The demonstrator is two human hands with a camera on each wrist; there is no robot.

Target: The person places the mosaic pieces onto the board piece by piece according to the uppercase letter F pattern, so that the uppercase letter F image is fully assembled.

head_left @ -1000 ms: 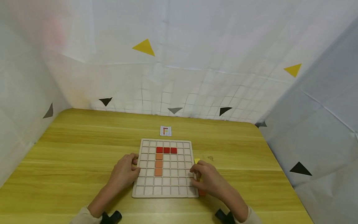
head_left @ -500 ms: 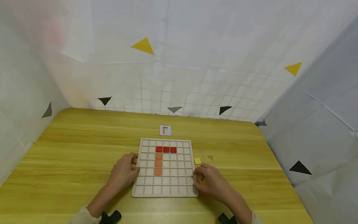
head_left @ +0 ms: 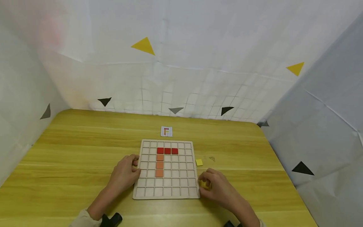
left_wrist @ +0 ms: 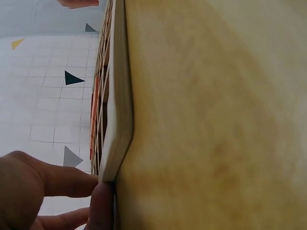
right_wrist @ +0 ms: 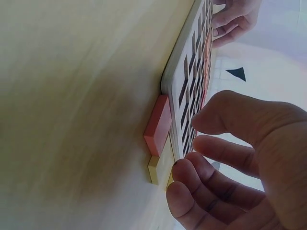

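A pale wooden grid board [head_left: 175, 190] lies on the table, with three red tiles [head_left: 167, 151] in a row and three orange tiles [head_left: 159, 165] in a column below the leftmost. My left hand [head_left: 124, 172] holds the board's left edge, thumb and finger against it; the left wrist view shows its fingertips [left_wrist: 101, 201] at a corner. Beside the right edge hovers my right hand [head_left: 216, 187], fingers bent, thumb apart from them, nothing gripped. Under it, the right wrist view shows a reddish-orange tile [right_wrist: 158, 127] and a yellow tile [right_wrist: 153, 170] along the board's side.
Another yellow tile [head_left: 199, 162] lies right of the board, farther back. Behind the board sits a small printed card [head_left: 166, 131] with a coloured grid pattern. White sheets [head_left: 198, 41] with yellow, black and grey triangles enclose the wooden table [head_left: 85, 135].
My right hand has moved off the board's right edge, down and to the right, uncovering the farther yellow tile. My left hand stays at the left edge. The view has shifted slightly.
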